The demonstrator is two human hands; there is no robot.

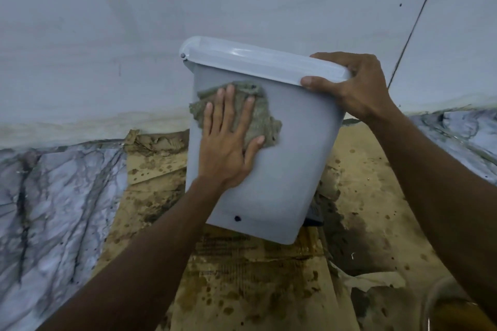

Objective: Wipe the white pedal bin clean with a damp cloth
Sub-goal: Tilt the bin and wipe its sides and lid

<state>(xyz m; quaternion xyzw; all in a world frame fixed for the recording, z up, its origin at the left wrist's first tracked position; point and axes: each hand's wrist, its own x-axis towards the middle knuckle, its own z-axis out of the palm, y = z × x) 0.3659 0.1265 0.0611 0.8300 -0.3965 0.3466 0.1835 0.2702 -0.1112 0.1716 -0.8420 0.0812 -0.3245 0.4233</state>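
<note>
Head view: I see the white pedal bin (271,158) tilted up off stained cardboard (242,277), near the wall. My right hand (357,88) grips the lid's corner. My left hand (228,142) presses flat, fingers spread, on the cloth (258,115) against the upper side panel. Mid-wipe, I judge; lower panel, lid and hidden sides probably remain.

We have a single view, from a wide-angle camera worn on the person's head, facing forward and down along both forearms. It sits close to the white pedal bin (271,148), which fills the middle of the frame. Beyond it we see stained cardboard (242,277) and a pale wall (107,35).
</note>
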